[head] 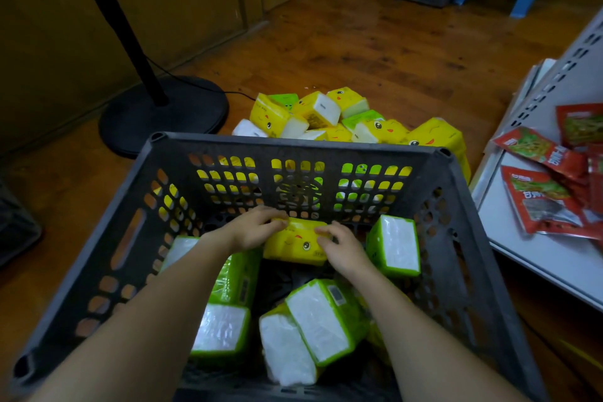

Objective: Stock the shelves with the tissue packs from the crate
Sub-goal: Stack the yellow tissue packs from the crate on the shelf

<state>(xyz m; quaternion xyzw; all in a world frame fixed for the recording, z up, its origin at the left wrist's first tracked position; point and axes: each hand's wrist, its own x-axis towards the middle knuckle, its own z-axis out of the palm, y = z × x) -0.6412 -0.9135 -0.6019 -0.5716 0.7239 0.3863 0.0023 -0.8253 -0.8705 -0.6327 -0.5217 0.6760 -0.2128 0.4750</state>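
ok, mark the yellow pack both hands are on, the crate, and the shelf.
yellow tissue pack point(295, 243): head view, middle of its printed face.
crate point(293, 142): head view, far rim.
shelf point(538, 258): head view, bare white board near the front edge.

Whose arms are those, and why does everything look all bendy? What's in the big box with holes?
There is no machine here. The camera sits on a person's head and looks down, so you see their own two arms. Its wide lens makes the edges look bent.

The box is a dark plastic crate standing on a wooden floor. The left hand and the right hand both grip one yellow tissue pack with a little face on it. Green tissue packs lie around it in the crate. Behind the crate, a heap of packs lies on the floor. On the right is a white shelf with red snack packets on it.
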